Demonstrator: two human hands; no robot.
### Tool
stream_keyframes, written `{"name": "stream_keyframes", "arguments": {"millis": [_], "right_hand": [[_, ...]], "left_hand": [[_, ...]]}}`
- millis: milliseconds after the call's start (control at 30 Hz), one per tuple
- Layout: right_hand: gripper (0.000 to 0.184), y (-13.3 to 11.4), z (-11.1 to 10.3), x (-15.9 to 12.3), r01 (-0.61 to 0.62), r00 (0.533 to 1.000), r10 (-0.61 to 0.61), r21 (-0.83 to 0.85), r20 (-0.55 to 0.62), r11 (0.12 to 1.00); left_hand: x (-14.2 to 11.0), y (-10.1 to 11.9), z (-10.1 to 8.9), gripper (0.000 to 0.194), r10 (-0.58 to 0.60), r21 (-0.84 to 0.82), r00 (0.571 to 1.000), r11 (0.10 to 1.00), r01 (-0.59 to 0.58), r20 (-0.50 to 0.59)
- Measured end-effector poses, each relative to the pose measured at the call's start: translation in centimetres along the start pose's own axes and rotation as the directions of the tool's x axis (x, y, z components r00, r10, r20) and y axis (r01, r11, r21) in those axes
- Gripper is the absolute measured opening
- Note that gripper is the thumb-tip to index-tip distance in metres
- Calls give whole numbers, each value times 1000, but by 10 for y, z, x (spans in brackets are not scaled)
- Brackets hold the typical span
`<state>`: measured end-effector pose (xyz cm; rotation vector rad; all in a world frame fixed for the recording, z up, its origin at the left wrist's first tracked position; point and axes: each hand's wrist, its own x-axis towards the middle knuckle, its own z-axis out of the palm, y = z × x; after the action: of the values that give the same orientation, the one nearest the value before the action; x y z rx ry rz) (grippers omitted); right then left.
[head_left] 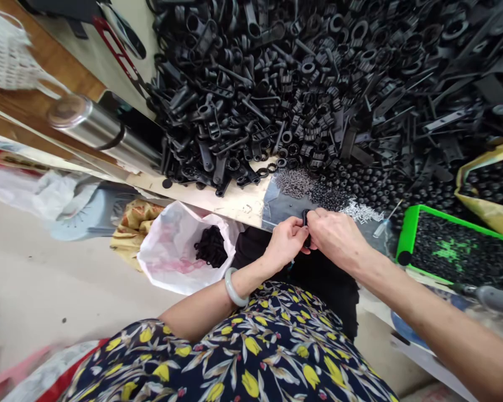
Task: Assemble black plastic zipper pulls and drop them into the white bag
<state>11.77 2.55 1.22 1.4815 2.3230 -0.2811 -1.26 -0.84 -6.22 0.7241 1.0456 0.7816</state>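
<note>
Between my two hands, at the table's front edge, is a small black part (305, 224), mostly covered by my fingers. My left hand (285, 241), with a pale bangle on its wrist, pinches it from the left. From the right, my right hand (334, 234) closes on the same part, its fingertips bent over it. Just beyond my hands lie a heap of tiny grey pieces (294, 183), small black balls or beads (360, 187) and short silvery pins (361, 211). Behind them rises a big pile of black handle-like parts and rings (251, 100).
Left of my lap hangs an open white bag (171, 251) with black parts inside. A steel flask (104, 131) lies on the table's left. At right stand a green tray (411, 234) of small black pieces, a thin screwdriver-like tool (381, 228) and a yellow sack (488, 190).
</note>
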Motion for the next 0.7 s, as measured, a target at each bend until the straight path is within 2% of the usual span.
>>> {"name": "stream_keyframes", "arguments": {"millis": [100,200,433,567,700], "right_hand": [[13,-7,4,-2,10,998,-12,-37,-56,999],[13,-10,12,-10,73,988,-82,-77,-133,994],[23,5,40,-34,234,940,-228,-5,-253,972],[39,10,50,-42,269,917,-235,66,-321,961],[26,19,47,-39,239,929,-148,245,-340,939]], "left_hand": [[-2,4,-2,30,14,-18,999,1000,-13,29],[-5,9,-4,38,-8,-56,998,998,11,55],[-9,17,-4,36,-107,-171,993,979,114,49],[-10,18,-4,39,-107,-173,994,979,111,34],[-11,17,-4,35,-109,-139,992,983,117,61]]}}
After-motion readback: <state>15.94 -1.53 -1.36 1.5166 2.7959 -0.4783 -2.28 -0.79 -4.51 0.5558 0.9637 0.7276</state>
